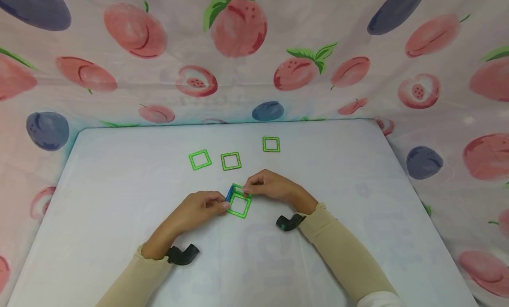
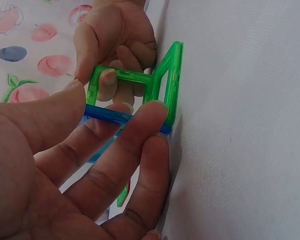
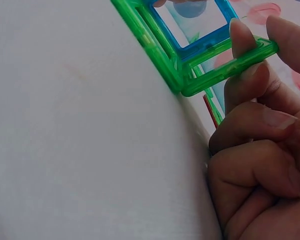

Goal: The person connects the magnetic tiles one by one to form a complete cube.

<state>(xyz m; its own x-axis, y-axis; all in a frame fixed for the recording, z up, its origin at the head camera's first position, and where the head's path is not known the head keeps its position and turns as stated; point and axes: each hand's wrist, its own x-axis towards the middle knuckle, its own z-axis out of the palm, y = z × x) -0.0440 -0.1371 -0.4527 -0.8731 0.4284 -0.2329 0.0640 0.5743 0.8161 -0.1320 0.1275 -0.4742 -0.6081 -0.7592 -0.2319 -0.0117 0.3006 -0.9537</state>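
A green square magnetic tile frame (image 1: 236, 215) lies flat on the table. Along two of its sides stand a blue square tile (image 1: 229, 194) and a second green tile (image 2: 135, 76), which meet at a corner. My left hand (image 1: 199, 210) holds the blue tile between thumb and fingers, its fingertips close to the flat green tile. From the right, my right hand (image 1: 274, 185) pinches the standing green tile with thumb and index finger; the right wrist view shows its other fingers (image 3: 250, 165) curled near the table.
Three loose green square tiles lie farther back: one on the left (image 1: 200, 160), one in the middle (image 1: 231, 161) and one on the right (image 1: 271, 144). Fruit-patterned cloth (image 1: 238, 95) hangs behind the white table (image 1: 119, 174). Each wrist carries a black device (image 1: 183, 255).
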